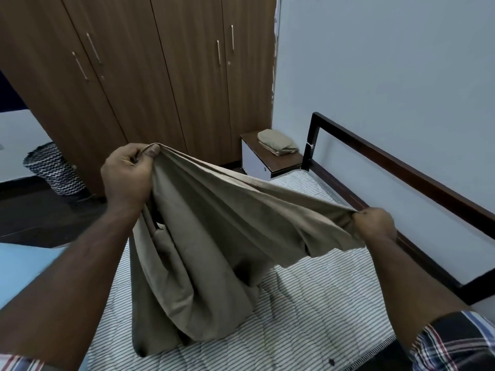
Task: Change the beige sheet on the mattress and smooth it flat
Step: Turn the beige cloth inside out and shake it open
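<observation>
Above bare striped mattress, left hand and right hand grip beige sheet edge.

Your attire, as seen from the head view: plaid shirt, short or rolled sleeves ending above the elbow. Right sleeve: dark ground, white, blue and red checks. Left sleeve: white with red and dark stripes. Forearms bare.

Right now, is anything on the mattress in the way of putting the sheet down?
Nothing visible is. Both hands, left and right, hold the sheet above the bare striped mattress. The other folded cloth lies off it, on the bedside table.
</observation>
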Action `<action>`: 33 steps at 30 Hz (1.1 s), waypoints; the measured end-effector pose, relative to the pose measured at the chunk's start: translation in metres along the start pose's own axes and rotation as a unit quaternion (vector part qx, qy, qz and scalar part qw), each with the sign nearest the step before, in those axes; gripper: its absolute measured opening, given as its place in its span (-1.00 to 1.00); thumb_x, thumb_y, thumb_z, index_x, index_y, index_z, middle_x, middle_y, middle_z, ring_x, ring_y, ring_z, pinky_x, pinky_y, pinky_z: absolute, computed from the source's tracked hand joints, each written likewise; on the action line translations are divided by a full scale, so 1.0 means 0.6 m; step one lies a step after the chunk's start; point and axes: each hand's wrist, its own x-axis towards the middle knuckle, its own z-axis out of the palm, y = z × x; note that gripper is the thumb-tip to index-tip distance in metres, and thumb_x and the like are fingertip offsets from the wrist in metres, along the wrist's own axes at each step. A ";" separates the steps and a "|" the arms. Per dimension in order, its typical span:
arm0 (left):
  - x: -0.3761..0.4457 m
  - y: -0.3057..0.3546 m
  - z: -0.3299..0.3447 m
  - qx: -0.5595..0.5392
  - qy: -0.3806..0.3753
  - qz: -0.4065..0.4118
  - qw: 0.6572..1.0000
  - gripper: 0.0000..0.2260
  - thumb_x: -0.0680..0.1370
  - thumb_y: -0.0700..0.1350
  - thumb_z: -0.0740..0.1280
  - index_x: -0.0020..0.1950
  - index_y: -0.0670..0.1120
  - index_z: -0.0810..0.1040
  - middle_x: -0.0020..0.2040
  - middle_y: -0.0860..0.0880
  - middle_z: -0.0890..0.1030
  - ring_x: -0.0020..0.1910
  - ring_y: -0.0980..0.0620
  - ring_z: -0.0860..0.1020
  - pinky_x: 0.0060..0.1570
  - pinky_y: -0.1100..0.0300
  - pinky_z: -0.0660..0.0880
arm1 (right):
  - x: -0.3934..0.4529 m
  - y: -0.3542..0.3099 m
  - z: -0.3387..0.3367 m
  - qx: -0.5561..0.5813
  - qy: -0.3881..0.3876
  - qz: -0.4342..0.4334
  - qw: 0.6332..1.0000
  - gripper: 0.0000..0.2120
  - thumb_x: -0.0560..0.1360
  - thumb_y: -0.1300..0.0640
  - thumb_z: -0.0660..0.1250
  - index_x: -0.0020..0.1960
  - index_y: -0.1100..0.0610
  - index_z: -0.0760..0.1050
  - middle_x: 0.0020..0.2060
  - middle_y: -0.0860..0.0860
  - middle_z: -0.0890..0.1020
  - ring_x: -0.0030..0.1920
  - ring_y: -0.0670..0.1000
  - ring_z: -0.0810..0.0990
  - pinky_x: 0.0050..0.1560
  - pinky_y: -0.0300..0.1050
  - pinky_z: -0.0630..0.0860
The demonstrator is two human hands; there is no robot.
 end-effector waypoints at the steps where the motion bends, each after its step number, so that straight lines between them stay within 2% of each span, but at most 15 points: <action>1: 0.002 0.000 0.007 -0.001 -0.001 -0.005 1.000 -0.74 0.55 0.07 0.39 0.00 -0.12 0.71 -0.13 0.00 0.67 -0.11 0.05 0.61 -0.08 0.14 0.52 | 0.006 0.002 -0.005 0.003 0.016 -0.020 1.000 -0.82 0.55 0.13 0.32 -0.04 0.22 0.64 -0.23 0.09 0.62 -0.18 0.14 0.58 -0.13 0.02 0.56; 3: 0.007 0.000 0.024 -0.003 0.000 -0.014 1.000 -0.74 0.56 0.06 0.39 -0.01 -0.12 0.70 -0.16 0.00 0.65 -0.13 0.08 0.59 -0.12 0.16 0.49 | 0.013 0.003 -0.011 0.007 0.025 -0.037 0.999 -0.82 0.55 0.21 0.28 0.03 0.24 0.64 -0.19 0.12 0.61 -0.14 0.16 0.54 -0.08 0.00 0.53; 6: 0.016 0.003 0.048 0.031 0.001 -0.037 0.999 -0.75 0.57 0.05 0.39 -0.01 -0.12 0.70 -0.19 0.01 0.62 -0.15 0.10 0.55 -0.25 0.31 0.39 | 0.019 0.004 -0.018 0.030 0.047 -0.040 0.998 -0.79 0.58 0.30 0.22 0.16 0.23 0.56 -0.10 0.12 0.58 -0.10 0.13 0.52 -0.07 -0.03 0.50; 9: 0.029 -0.002 0.065 0.076 -0.004 -0.071 0.995 -0.75 0.57 0.08 0.38 -0.04 -0.09 0.68 -0.19 -0.01 0.60 -0.14 0.04 0.54 -0.20 0.21 0.33 | 0.024 0.023 -0.024 -0.008 0.072 -0.068 0.995 -0.72 0.57 0.33 0.25 0.25 0.18 0.49 0.04 0.14 0.58 -0.08 0.08 0.52 -0.10 -0.03 0.52; 11: 0.040 -0.009 0.075 0.105 -0.010 -0.103 0.989 -0.75 0.56 0.11 0.36 -0.08 -0.06 0.66 -0.19 -0.04 0.60 -0.13 -0.04 0.55 -0.15 0.14 0.36 | 0.027 0.038 -0.029 -0.057 0.050 -0.089 0.993 -0.77 0.56 0.32 0.29 0.20 0.17 0.52 -0.03 0.10 0.58 -0.13 0.03 0.51 -0.15 -0.08 0.47; 13: 0.046 -0.014 0.088 0.127 -0.029 -0.139 0.982 -0.73 0.57 0.12 0.34 -0.10 -0.07 0.64 -0.17 -0.08 0.61 -0.11 -0.11 0.56 -0.13 0.10 0.39 | 0.033 0.041 -0.030 -0.102 -0.022 -0.085 0.991 -0.85 0.53 0.30 0.36 0.07 0.15 0.56 -0.11 0.09 0.61 -0.17 0.04 0.55 -0.17 -0.07 0.52; 15: 0.049 -0.019 0.109 0.128 -0.075 -0.184 0.972 -0.75 0.58 0.08 0.36 -0.02 -0.09 0.67 -0.12 -0.10 0.62 -0.04 -0.15 0.59 -0.08 0.08 0.44 | 0.032 0.025 -0.033 -0.124 -0.146 -0.066 0.979 -0.89 0.49 0.31 0.38 0.00 0.18 0.57 -0.10 0.16 0.66 -0.15 0.12 0.66 -0.11 0.04 0.66; 18: 0.041 -0.028 0.144 0.074 -0.155 -0.241 0.955 -0.69 0.51 0.08 0.48 0.14 -0.08 0.65 0.04 -0.07 0.67 0.09 -0.10 0.63 0.15 0.05 0.55 | 0.012 -0.003 -0.025 -0.032 -0.291 -0.039 0.955 -0.82 0.49 0.41 0.31 0.04 0.21 0.52 -0.03 0.27 0.63 -0.14 0.21 0.72 -0.20 0.09 0.70; 20: 0.028 -0.038 0.160 0.031 -0.170 -0.271 0.947 -0.61 0.43 0.10 0.55 0.15 -0.06 0.63 0.10 -0.06 0.66 0.09 -0.04 0.64 0.17 0.01 0.58 | -0.006 -0.013 -0.011 -0.013 -0.325 -0.055 0.944 -0.78 0.50 0.41 0.30 0.06 0.17 0.48 -0.01 0.27 0.60 -0.22 0.16 0.71 -0.24 0.06 0.70; 23: -0.008 -0.031 0.156 -0.048 -0.191 -0.317 0.928 -0.70 0.46 -0.04 0.56 0.12 -0.10 0.61 -0.03 -0.07 0.63 -0.14 0.05 0.59 -0.14 0.18 0.55 | -0.027 -0.017 0.014 -0.064 -0.330 -0.093 0.937 -0.80 0.51 0.36 0.28 0.04 0.10 0.46 0.01 0.21 0.58 -0.25 0.14 0.69 -0.22 0.08 0.70; 25: -0.031 -0.030 0.140 -0.084 -0.202 -0.358 0.908 -0.80 0.51 -0.18 0.48 0.12 -0.12 0.61 -0.13 -0.09 0.62 -0.24 0.05 0.54 -0.24 0.19 0.49 | -0.038 -0.019 0.022 -0.164 -0.303 -0.147 0.927 -0.81 0.54 0.31 0.24 0.07 0.08 0.47 0.00 0.13 0.55 -0.21 0.09 0.67 -0.25 -0.01 0.68; 27: -0.049 -0.039 0.114 -0.105 -0.199 -0.398 0.889 -0.84 0.50 -0.25 0.37 0.06 -0.10 0.63 -0.13 -0.10 0.62 -0.18 0.00 0.55 -0.15 0.12 0.48 | -0.049 -0.019 0.027 -0.301 -0.261 -0.227 0.889 -0.80 0.56 0.23 0.22 0.15 0.06 0.49 0.01 0.04 0.57 -0.08 0.03 0.61 -0.13 -0.07 0.62; 29: -0.063 -0.051 0.085 -0.112 -0.197 -0.420 0.879 -0.83 0.46 -0.25 0.27 -0.07 -0.09 0.64 -0.07 -0.13 0.61 -0.07 -0.09 0.54 -0.05 0.01 0.47 | -0.063 -0.018 0.035 -0.380 -0.240 -0.286 0.846 -0.73 0.55 0.17 0.23 0.22 0.03 0.52 0.11 0.02 0.62 0.06 0.04 0.58 0.05 -0.06 0.58; 31: -0.078 -0.065 0.060 -0.123 -0.200 -0.437 0.868 -0.74 0.49 -0.31 0.20 -0.03 -0.09 0.64 0.05 -0.18 0.63 0.05 -0.13 0.57 0.07 -0.06 0.53 | -0.081 -0.023 0.040 -0.373 -0.262 -0.315 0.832 -0.66 0.53 0.19 0.24 0.26 -0.02 0.55 0.19 -0.03 0.63 0.16 0.04 0.58 0.13 -0.12 0.53; 33: -0.094 -0.073 0.038 -0.133 -0.201 -0.443 0.864 -0.72 0.54 -0.37 0.21 0.05 -0.10 0.63 0.09 -0.23 0.64 0.09 -0.14 0.61 0.09 -0.09 0.57 | -0.104 -0.037 0.041 -0.337 -0.311 -0.317 0.830 -0.66 0.55 0.25 0.23 0.22 0.00 0.62 0.14 -0.07 0.64 0.12 0.01 0.60 0.06 -0.21 0.50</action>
